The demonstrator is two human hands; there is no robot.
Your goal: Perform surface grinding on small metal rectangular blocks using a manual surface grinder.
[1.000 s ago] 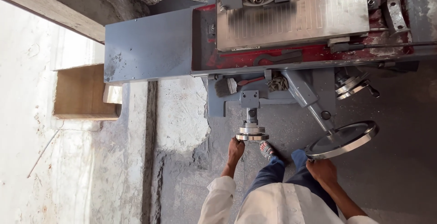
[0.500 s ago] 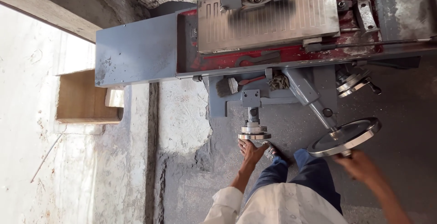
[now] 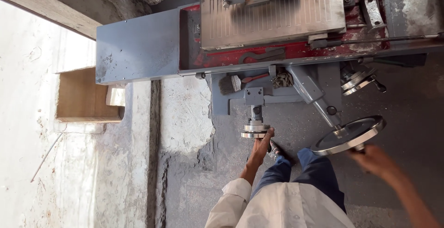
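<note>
I look down on a grey and red grinding machine with a ribbed steel table. My left hand reaches up to a small steel handwheel on the machine's front, with its fingers on the rim. My right hand is blurred by motion. It sits at the lower edge of a large steel handwheel, closed around the wheel's handle. My white shirt and blue trousers fill the bottom of the view.
A brush and a wrench lie on the machine's ledges. A second small handwheel sticks out at the right. A cardboard box stands by the wall at the left, over a rough concrete floor.
My right hand has moved from below the large handwheel out to the right of its rim and is now blurred. My left hand stays on the small handwheel.
</note>
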